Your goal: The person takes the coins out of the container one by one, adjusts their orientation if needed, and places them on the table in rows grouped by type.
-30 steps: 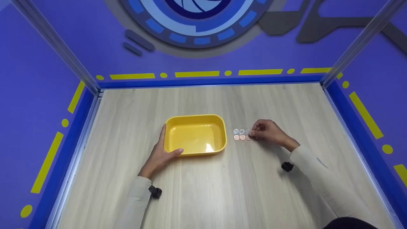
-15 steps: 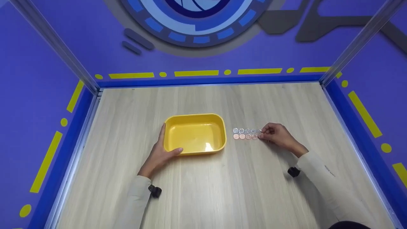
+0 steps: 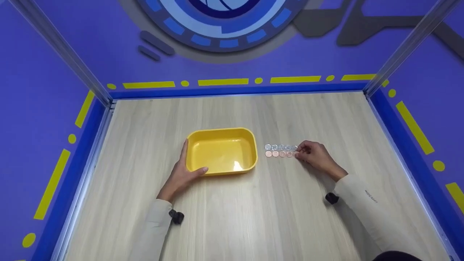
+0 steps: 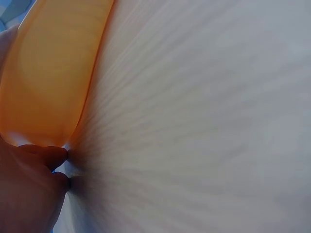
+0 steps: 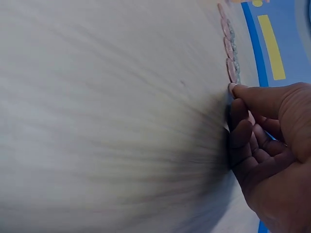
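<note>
A yellow plastic box (image 3: 221, 154), open at the top, stands on the table left of the coins. My left hand (image 3: 180, 177) grips its left end, thumb over the front rim and fingers along the outer side; the left wrist view shows fingertips low against the box (image 4: 53, 73). Silver coins (image 3: 274, 147) lie flat in a row, with a row of copper coins (image 3: 275, 154) directly in front of it. At the right end of both rows, thumb and forefinger of my right hand (image 3: 316, 156) pinch the end coins, partly hiding them. Its other fingers are curled in the right wrist view.
The pale wooden table (image 3: 232, 210) is bounded by blue-purple panels (image 3: 232, 61) with yellow markings at the back and sides. Metal posts (image 3: 402, 47) rise at the rear corners. A small black camera (image 3: 177, 217) sits at each wrist.
My right hand has slid right along the rows, uncovering more coins of both colours, and has then stayed at their right end. The left hand and the box hold their place.
</note>
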